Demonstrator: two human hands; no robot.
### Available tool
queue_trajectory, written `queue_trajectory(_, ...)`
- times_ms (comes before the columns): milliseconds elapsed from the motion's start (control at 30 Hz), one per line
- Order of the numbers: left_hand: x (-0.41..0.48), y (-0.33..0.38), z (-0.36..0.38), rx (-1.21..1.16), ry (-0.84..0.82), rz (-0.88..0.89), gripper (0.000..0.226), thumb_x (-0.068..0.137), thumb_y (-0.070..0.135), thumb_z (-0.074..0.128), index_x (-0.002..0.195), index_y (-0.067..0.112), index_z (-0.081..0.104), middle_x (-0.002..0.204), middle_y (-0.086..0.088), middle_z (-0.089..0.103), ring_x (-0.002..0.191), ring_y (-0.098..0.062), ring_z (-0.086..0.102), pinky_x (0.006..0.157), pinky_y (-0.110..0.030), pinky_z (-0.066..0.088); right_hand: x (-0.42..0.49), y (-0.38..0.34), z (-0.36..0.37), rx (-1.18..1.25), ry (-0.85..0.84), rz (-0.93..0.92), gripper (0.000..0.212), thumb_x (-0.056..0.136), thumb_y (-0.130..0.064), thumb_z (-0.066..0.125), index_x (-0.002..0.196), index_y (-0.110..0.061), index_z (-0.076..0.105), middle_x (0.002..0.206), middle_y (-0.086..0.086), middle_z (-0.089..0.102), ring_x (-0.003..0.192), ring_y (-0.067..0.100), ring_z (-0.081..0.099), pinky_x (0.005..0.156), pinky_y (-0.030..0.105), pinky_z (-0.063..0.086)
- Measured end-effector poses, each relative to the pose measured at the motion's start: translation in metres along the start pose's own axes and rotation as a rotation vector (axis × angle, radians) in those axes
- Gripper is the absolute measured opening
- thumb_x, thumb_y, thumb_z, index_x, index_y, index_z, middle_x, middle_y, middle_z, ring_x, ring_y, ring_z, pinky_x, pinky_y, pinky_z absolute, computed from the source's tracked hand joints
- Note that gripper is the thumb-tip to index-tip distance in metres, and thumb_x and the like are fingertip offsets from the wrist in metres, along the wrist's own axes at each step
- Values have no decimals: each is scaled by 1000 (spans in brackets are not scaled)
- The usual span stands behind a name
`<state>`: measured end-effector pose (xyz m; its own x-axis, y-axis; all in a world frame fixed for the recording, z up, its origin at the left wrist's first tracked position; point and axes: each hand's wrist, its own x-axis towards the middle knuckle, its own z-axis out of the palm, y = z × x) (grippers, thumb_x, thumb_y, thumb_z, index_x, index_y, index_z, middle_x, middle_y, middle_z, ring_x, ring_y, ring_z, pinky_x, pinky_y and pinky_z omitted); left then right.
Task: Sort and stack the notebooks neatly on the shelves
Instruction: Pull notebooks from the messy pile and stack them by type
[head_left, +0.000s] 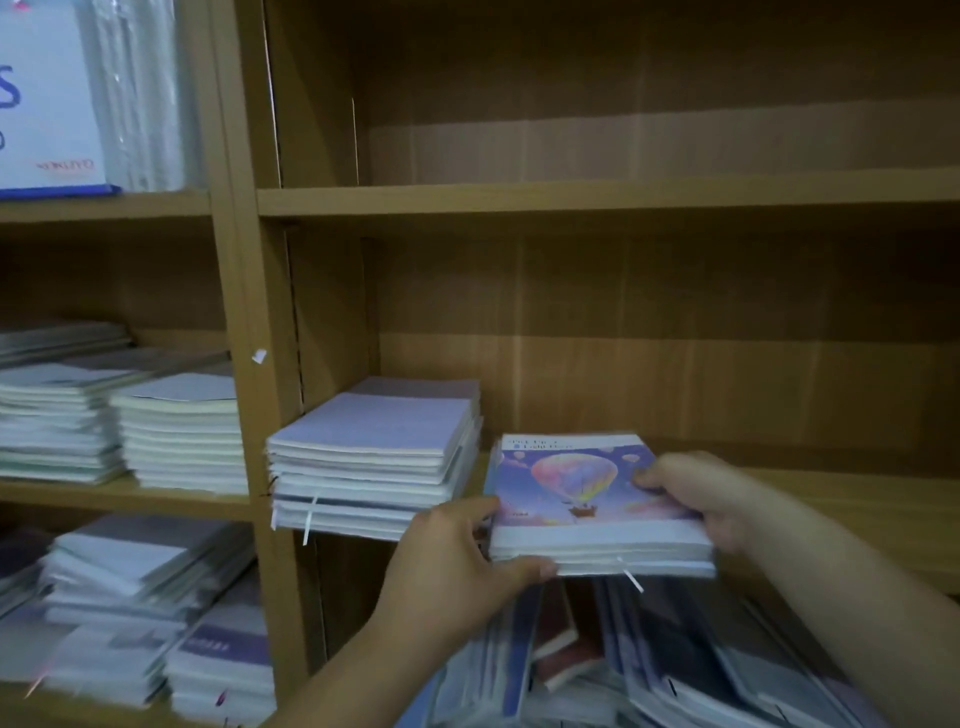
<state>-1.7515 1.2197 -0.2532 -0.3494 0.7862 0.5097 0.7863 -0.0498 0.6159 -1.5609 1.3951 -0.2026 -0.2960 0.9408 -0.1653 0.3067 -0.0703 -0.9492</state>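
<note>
Held bundle at the middle shelf, right bay. I read my left hand (457, 551) as grasping the near left corner of the balloon-cover notebooks (587, 499), thumb on top and fingers curled beneath. My right hand (696, 493) clasps the right edge, thumb on the cover. The bundle sits at the near lip of the shelf board (857, 509), just right of the lavender stack (374, 447); whether its far end already rests on the board I cannot tell. Hazards, as I judge them: the bundle is several thin books held only at the sides, so a slack grip could let the lower ones slide out and fall onto the loose heap (675, 665) below. The lavender stack overhangs the lip, and a leftward nudge could tip it forward. The white strip (631, 574) dangling from the near edge might snag under the bundle and leave it crooked.
</note>
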Motion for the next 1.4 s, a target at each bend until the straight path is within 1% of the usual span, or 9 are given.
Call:
queue_trajectory(133,-4,-10,11,240,64,46,48,73,76,64,102,37,68,87,18,65,82,-2,59,69,-28,54,-2,-3,3,-60,25,-37,14,89,4,61,100,8,68,88,25,73,62,28,68,64,34,56)
queue_trajectory(367,-12,-14,23,-516,77,-201,31,83,4,81,111,15,75,88,19,78,85,5,72,73,-9,54,-22,12,-2,-63,-108,-265,32,82,-23,85,98,-23,58,88,-12,65,77,3,63,60,9,48)
queue_trajectory(433,-12,-11,25,-633,92,-250,31,79,-4,82,101,16,72,81,16,78,78,4,72,68,-8,53,-22,20,-14,-130,-200,-263,96,59,-43,97,139,-15,50,118,-12,66,98,4,66,85,18,49)
queue_trajectory(500,-11,-12,28,-623,74,-230,35,76,0,87,101,18,71,84,11,78,79,1,73,68,-11,53,-25,28,-25,-278,-248,-324,125,45,-50,100,151,-22,41,130,-18,59,109,-1,62,97,21,43)
queue_trajectory(733,3,-19,30,-564,-46,-197,74,73,5,90,140,18,61,114,6,76,98,-7,74,85,-22,59,-12,48,-22,-466,-187,-503,100,43,-42,101,136,-33,62,135,-18,58,115,-8,54,92,3,33)
queue_trajectory(900,6,-14,47,-563,63,-199,56,80,1,83,129,23,69,105,10,78,88,-7,76,79,-21,60,5,52,-16,-412,-76,-517,90,49,-39,100,132,-28,66,129,-18,61,107,-4,59,78,-1,37)
queue_trajectory(1200,-6,-9,48,-684,-3,-263,57,87,-7,71,133,25,65,109,11,78,96,-8,74,91,-28,59,7,50,-12,-404,-66,-485,96,40,-49,100,129,-31,69,128,-17,64,115,4,60,98,21,40)
queue_trajectory(1333,-11,-11,30,-896,-7,-469,37,95,-8,52,115,14,73,102,-10,79,90,-22,76,81,-32,62,-5,54,-20,-395,-98,-517,95,36,-55,99,124,-33,71,122,-24,65,113,-2,60,102,22,41)
queue_trajectory(1400,-7,-10,25,-945,33,-542,15,100,12,60,109,8,72,96,-16,78,84,-28,77,75,-34,62,-6,52,-22,-392,-95,-497,93,36,-52,100,122,-32,72,120,-22,65,110,-3,60,98,21,42)
